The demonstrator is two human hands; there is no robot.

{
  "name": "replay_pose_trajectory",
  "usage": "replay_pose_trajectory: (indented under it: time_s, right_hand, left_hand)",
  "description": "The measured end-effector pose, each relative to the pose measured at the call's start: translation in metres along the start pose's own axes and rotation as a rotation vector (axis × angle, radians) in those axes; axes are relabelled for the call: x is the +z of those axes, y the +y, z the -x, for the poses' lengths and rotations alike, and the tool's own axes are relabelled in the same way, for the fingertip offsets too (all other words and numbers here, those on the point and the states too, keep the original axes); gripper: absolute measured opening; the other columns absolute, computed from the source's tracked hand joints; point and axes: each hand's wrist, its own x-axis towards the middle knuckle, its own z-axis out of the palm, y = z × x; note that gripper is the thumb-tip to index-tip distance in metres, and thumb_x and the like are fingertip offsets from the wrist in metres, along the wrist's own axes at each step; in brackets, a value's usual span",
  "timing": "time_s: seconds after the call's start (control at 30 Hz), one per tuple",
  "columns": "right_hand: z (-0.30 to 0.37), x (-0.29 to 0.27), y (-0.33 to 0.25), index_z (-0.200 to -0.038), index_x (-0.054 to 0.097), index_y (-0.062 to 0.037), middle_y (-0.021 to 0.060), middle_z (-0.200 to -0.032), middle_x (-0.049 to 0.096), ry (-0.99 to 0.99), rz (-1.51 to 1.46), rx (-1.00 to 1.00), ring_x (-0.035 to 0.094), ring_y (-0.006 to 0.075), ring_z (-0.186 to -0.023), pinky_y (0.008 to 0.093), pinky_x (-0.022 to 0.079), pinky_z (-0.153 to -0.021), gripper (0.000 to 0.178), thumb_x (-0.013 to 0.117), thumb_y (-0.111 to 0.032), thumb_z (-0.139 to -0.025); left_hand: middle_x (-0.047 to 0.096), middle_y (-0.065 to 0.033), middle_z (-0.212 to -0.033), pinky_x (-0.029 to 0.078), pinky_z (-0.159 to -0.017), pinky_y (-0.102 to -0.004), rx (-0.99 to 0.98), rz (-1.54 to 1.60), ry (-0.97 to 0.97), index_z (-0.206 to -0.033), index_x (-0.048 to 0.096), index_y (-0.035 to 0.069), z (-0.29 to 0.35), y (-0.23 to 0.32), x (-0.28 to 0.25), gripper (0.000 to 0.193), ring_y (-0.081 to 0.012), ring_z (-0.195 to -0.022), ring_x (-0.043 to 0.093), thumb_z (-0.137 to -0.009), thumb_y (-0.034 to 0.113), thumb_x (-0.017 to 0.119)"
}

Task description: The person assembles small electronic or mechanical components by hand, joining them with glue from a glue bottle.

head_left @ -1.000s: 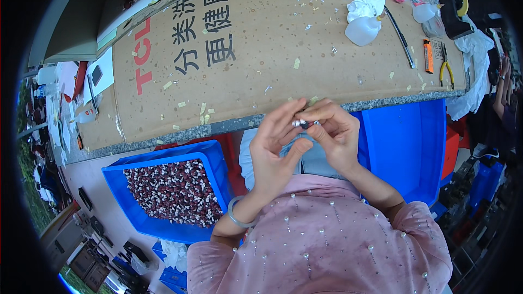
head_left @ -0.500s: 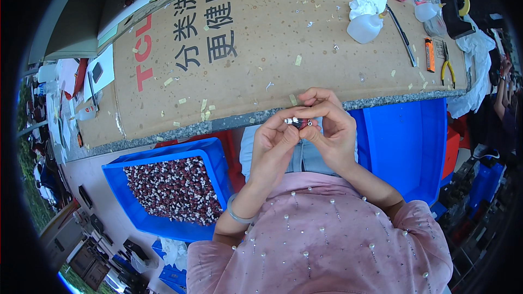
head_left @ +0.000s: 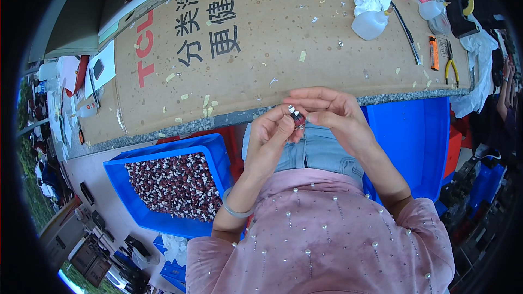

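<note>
Just in front of the table's near edge, my left hand (head_left: 271,137) pinches a small figurine (head_left: 297,117) between thumb and fingertips. The figurine is white at the top, black and dark red below, with a tiny metal ring at its lower end. It stands tilted, its white end up. Close on its right is my right hand (head_left: 344,115), fingers stretched out behind the figurine and thumb tip beside it. Whether that thumb touches it I cannot tell. To the left, a blue bin (head_left: 220,155) holds a heap of similar small dark red and white pieces (head_left: 173,188).
A cardboard-covered table (head_left: 245,65) lies ahead. On its right are a white squeeze bottle (head_left: 369,25), a black pen (head_left: 406,35), an orange box cutter (head_left: 433,53), yellow-handled pliers (head_left: 451,71) and a tape dispenser (head_left: 456,8). Another blue bin (head_left: 406,141) stands right of my lap.
My right hand has loosened from the figurine and straightened its fingers, moving slightly right. The figurine has turned from lying sideways to nearly upright in my left hand.
</note>
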Motion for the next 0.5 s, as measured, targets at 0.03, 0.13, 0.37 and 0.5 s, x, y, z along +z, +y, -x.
replay_pose_trajectory:
  time_s: [0.03, 0.13, 0.37, 0.5]
  right_hand:
    - [-0.0008, -0.0019, -0.0001, -0.116, 0.054, 0.0064, 0.0186, -0.113, 0.060, -0.024, 0.003, 0.047, 0.061, 0.0191, -0.100, 0.0298, 0.046, -0.089, 0.040, 0.060, -0.005, -0.077]
    - [-0.0032, -0.0086, 0.0016, -0.112, 0.057, 0.0060, 0.0172, -0.108, 0.062, -0.056, 0.028, 0.083, 0.062, 0.0181, -0.096, 0.0287, 0.048, -0.085, 0.037, 0.061, -0.003, -0.077]
    - [-0.0028, -0.0062, -0.0008, -0.107, 0.061, 0.0055, 0.0162, -0.102, 0.065, -0.057, 0.052, 0.094, 0.064, 0.0168, -0.091, 0.0272, 0.050, -0.081, 0.032, 0.063, -0.001, -0.076]
    - [-0.0029, -0.0058, -0.0017, -0.108, 0.060, 0.0055, 0.0164, -0.102, 0.065, -0.051, 0.059, 0.110, 0.064, 0.0168, -0.091, 0.0273, 0.049, -0.082, 0.033, 0.063, -0.001, -0.076]
  left_hand:
    - [0.053, -0.0001, -0.074, 0.036, -0.059, -0.0187, 0.005, -0.027, -0.011, -0.098, 0.057, -0.001, -0.0004, -0.0001, -0.0006, 0.032, -0.0061, -0.065, 0.045, -0.093, 0.030, 0.051]
    - [0.052, 0.0003, -0.073, 0.034, -0.058, -0.0177, -0.004, -0.061, -0.028, -0.097, 0.057, -0.001, -0.0010, -0.0028, -0.0034, 0.030, -0.0058, -0.064, 0.044, -0.094, 0.028, 0.050]
    - [0.052, -0.0004, -0.072, 0.035, -0.057, -0.0182, 0.012, -0.096, -0.021, -0.099, 0.057, -0.003, 0.0011, -0.0070, -0.0052, 0.023, -0.0057, -0.063, 0.044, -0.093, 0.019, 0.050]
    - [0.054, -0.0013, -0.071, 0.037, -0.057, -0.0184, -0.004, -0.082, -0.019, -0.100, 0.057, -0.003, 0.0010, -0.0069, -0.0068, 0.022, -0.0060, -0.063, 0.046, -0.093, 0.017, 0.050]
